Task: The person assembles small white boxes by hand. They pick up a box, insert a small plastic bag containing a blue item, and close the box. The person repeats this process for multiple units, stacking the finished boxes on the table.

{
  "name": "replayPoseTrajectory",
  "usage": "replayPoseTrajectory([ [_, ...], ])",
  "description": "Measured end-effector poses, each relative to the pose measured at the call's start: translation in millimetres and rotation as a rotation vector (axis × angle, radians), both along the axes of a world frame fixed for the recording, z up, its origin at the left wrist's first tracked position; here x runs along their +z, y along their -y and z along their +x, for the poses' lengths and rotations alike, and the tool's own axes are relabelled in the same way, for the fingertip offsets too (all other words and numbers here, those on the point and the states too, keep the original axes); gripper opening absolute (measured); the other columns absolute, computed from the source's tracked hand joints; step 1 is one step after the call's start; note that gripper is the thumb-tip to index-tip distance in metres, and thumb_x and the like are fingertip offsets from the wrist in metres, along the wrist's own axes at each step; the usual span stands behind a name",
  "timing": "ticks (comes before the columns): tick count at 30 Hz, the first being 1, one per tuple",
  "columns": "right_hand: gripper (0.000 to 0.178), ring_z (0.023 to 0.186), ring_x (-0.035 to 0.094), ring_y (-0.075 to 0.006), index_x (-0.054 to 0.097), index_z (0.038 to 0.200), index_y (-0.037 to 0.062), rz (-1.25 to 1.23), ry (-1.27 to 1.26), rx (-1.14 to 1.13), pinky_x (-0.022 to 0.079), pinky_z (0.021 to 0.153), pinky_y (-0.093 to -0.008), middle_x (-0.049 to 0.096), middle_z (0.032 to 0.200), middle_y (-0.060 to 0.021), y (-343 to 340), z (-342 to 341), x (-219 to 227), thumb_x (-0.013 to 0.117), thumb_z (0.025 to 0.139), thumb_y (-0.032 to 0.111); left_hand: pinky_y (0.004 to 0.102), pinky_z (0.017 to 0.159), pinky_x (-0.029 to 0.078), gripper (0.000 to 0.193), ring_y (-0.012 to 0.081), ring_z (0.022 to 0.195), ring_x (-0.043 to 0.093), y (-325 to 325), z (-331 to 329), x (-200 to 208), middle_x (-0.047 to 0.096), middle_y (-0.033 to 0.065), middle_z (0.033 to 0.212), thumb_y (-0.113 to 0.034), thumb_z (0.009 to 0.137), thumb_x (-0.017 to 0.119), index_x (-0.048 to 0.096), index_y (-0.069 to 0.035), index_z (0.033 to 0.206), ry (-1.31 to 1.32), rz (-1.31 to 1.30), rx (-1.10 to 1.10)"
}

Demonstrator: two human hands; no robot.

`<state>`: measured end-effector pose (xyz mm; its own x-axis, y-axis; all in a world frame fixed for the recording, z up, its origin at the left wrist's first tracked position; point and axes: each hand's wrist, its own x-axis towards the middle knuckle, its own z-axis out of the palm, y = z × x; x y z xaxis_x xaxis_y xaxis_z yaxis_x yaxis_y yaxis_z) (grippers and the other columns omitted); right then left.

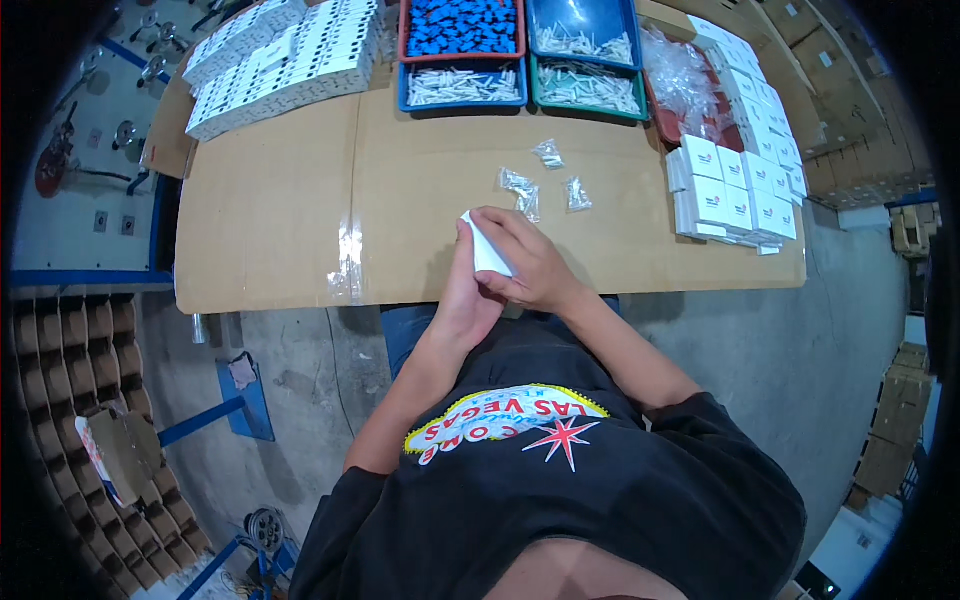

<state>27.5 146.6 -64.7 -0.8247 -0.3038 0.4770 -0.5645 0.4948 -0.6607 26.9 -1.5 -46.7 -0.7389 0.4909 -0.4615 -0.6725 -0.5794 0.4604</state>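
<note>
A small white box (488,252) is held between my two hands, just above the near edge of the cardboard-covered table (270,225). My left hand (466,290) wraps its left side and underside. My right hand (533,262) closes over its right side, fingers across the far end and thumb at the near end. Much of the box is hidden by the fingers. Just beyond my hands lie a few small clear plastic bags with white pieces inside: one bag (548,153) farthest off, another bag (577,194) to the right, and a small cluster (520,192) closest to my fingers.
Trays stand along the far side: a red tray (404,40) of blue pieces, and blue and green trays (540,108) of white stick-like pieces. Clear bags (685,85) fill a red tray at right. White boxes are stacked at far left (290,75) and right (735,190).
</note>
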Motion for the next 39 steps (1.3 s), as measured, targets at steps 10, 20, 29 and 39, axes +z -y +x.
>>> replayPoseTrajectory([
  [10, 0.063, 0.125, 0.058, -0.0408, 0.050, 0.142, -0.0086, -0.164, 0.014, -0.034, 0.047, 0.105, -0.0438, 0.055, 0.139, -0.0266, -10.3, 4.4, -14.9, 0.059, 0.102, 0.040, 0.0383, 0.098, 0.050, 0.052, 0.0173, 0.118, 0.060, -6.6, -1.9, -19.2, 0.063, 0.0029, 0.126, -0.056, 0.108, 0.040, 0.050, -0.018, 0.143, 0.020, 0.036, -0.031],
  [20, 0.059, 0.097, 0.071, -0.0218, 0.061, 0.125, -0.0071, -0.973, 0.423, -0.586, 0.055, 0.089, -0.0342, 0.073, 0.107, -0.0146, -64.6, -4.4, -25.1, 0.036, 0.112, 0.044, 0.0503, 0.103, 0.050, 0.059, 0.0355, 0.126, 0.061, 6.0, -9.4, -34.3, 0.058, 0.0227, 0.141, -0.047, 0.107, 0.033, 0.034, -0.019, 0.159, -0.066, 0.102, -0.079],
  [29, 0.026, 0.079, 0.067, -0.0301, 0.069, 0.106, -0.0013, 0.110, 0.259, -1.037, 0.054, 0.078, -0.0396, 0.071, 0.089, -0.0157, -147.5, 14.9, -57.2, 0.059, 0.103, 0.023, 0.0473, 0.100, 0.058, 0.065, 0.0347, 0.130, 0.059, 6.1, -8.7, -18.9, 0.055, 0.0235, 0.145, -0.006, 0.099, 0.048, 0.028, -0.015, 0.159, -0.251, -0.052, -0.149],
  [39, 0.030, 0.089, 0.071, -0.0191, 0.070, 0.112, -0.0034, -0.411, 0.708, -0.402, 0.056, 0.078, -0.0327, 0.074, 0.097, -0.0140, -25.0, 8.2, -8.7, 0.076, 0.089, 0.017, 0.0346, 0.101, 0.054, 0.055, 0.0184, 0.126, 0.056, -5.6, -2.8, -47.1, 0.056, 0.0100, 0.136, 0.005, 0.097, 0.047, 0.040, -0.010, 0.149, -0.593, -0.313, -0.103],
])
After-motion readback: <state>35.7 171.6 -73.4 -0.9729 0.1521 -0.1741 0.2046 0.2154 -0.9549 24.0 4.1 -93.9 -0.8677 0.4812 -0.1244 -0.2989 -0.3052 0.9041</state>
